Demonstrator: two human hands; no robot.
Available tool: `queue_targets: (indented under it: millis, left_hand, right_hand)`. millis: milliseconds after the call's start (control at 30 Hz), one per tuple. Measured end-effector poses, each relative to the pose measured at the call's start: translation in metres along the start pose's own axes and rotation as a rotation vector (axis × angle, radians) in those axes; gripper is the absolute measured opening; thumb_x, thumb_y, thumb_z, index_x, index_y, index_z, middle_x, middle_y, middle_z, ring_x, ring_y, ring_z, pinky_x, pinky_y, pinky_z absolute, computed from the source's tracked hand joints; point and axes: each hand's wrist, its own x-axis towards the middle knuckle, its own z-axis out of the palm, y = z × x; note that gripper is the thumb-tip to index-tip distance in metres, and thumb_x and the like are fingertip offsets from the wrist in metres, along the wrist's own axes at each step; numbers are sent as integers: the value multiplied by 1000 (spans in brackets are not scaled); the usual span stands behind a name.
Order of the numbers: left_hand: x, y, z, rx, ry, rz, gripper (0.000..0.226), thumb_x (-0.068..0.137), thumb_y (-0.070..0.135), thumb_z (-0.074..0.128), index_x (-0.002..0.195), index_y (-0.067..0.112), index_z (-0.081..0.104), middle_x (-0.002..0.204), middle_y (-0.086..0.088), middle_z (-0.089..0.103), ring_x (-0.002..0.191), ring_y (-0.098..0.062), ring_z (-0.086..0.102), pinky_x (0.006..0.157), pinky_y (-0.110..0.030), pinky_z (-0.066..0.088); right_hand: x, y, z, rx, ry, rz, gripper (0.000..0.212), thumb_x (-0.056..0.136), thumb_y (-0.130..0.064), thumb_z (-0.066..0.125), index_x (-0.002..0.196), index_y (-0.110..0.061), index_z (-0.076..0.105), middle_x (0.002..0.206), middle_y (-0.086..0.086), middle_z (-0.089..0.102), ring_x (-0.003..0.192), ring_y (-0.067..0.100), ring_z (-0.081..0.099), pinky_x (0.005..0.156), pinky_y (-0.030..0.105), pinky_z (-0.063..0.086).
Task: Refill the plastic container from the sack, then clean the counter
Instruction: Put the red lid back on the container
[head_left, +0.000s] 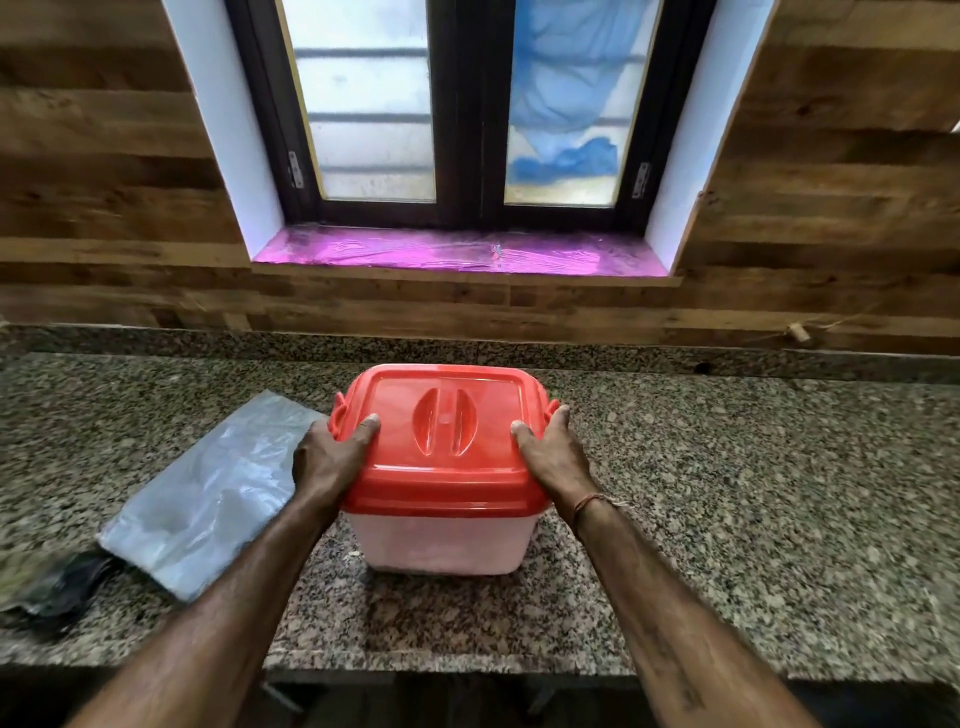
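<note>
A white plastic container (441, 543) with a red lid (441, 431) stands in the middle of the granite counter (753, 493). The lid is on. My left hand (324, 457) grips the lid's left side, thumb on top. My right hand (553, 452) grips the lid's right side, thumb on top, fingers down by the side clip. A flat clear plastic sack (208, 493) lies on the counter just left of the container, looking empty.
A dark crumpled cloth or bag (57, 587) lies at the counter's left front edge, beside the sack. Behind the counter rise a wood-panelled wall and a closed window with a pink-lined sill (457, 252).
</note>
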Motion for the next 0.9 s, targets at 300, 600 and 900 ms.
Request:
queue_targets:
  millis: [300,600,900]
  left_hand:
    - [69,47,33,-72,-2,-8,61,76,55,78,110,5,71,101,-15,74,90,-30,68,71,-32,48]
    - [165,84,81,-134,-161,121,72,62,62,76,116,16,69,103,-5,76,94,-24,73,87,-43,61]
    - [217,88,112,-71,-211,130,92,81,59,72,155,15,39,148,-15,53,135,-33,52,111,-45,44]
  right_hand:
    - [76,-39,-25,79,90,-128,68,95,-40,61,151,-10,35,147,12,53,129,31,55,101,33,42]
    - [197,-64,-24,87,174,-46,66,94,-37,63,150,-10,43,147,14,53,132,29,54,110,35,40]
    - [249,-47,-4,96,298,-7,59,93,-42,63,142,-10,52,136,9,62,124,28,59,102,34,44]
